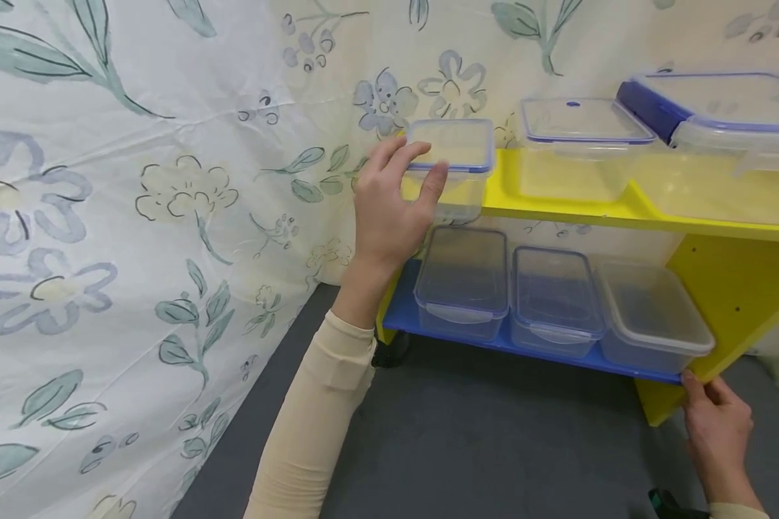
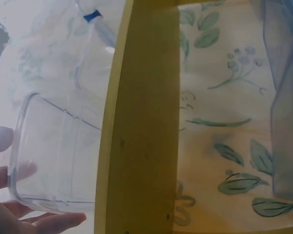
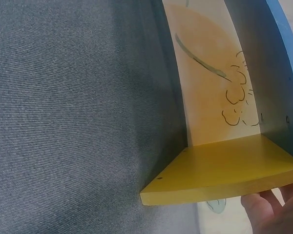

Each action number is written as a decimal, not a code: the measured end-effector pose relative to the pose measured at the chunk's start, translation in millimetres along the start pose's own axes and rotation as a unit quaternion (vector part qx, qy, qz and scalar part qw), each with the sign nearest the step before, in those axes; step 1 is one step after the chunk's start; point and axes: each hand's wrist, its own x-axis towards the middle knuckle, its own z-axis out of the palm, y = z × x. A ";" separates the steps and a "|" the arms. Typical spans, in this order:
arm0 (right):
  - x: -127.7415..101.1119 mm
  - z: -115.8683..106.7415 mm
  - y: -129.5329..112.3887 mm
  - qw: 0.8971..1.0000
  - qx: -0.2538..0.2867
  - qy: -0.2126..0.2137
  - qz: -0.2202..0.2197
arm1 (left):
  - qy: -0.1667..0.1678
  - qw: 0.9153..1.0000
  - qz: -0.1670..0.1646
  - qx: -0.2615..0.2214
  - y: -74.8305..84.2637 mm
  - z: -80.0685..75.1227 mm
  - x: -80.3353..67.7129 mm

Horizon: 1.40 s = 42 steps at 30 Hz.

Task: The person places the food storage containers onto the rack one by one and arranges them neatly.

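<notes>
A small clear container (image 1: 457, 155) with a blue-rimmed lid stands at the left end of a yellow top shelf (image 1: 558, 210). My left hand (image 1: 420, 169) grips its left side, fingers over the lid and thumb on the front wall. The left wrist view shows the same container (image 2: 53, 151) beside the yellow side board (image 2: 141, 122), with my fingertips (image 2: 12, 207) at its lower edge. My right hand (image 1: 706, 393) holds the bottom front corner of the yellow right side panel (image 1: 740, 303), thumb at the blue shelf's edge. In the right wrist view, fingers (image 3: 271, 214) lie beneath that panel (image 3: 229, 175).
Two more clear lidded boxes sit on top: a medium one (image 1: 581, 144) and a large one with a blue clip (image 1: 720, 130). Three lidded boxes (image 1: 464, 281) (image 1: 555, 299) (image 1: 652, 313) line the blue lower shelf (image 1: 402, 311). A floral sheet (image 1: 136, 216) hangs behind; grey carpet (image 1: 493, 432) lies below.
</notes>
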 end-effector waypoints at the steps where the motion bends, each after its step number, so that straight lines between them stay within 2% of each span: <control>1: 1.0 -0.1 0.1 1.000 -0.002 0.002 -0.001 | -0.004 1.000 -0.004 0.002 0.2 2.0 1.5; 11: 9.6 4.7 0.6 0.999 -0.047 0.014 0.019 | -0.049 0.998 -0.046 0.014 -0.2 21.2 14.3; 18: 13.5 5.4 -2.8 0.999 -0.023 0.004 0.027 | -0.057 0.997 -0.049 0.017 -1.2 29.1 20.8; 24: 15.9 9.3 -5.0 0.997 -0.067 0.013 0.022 | -0.062 0.996 -0.054 0.016 -4.2 33.6 24.4; 30: 18.4 10.2 -7.1 0.999 -0.030 0.013 0.017 | -0.070 0.995 -0.067 0.010 -4.5 40.8 29.4; 42: 26.7 13.2 -8.8 0.999 -0.044 0.013 0.007 | -0.090 0.992 -0.084 0.019 -10.3 48.9 36.7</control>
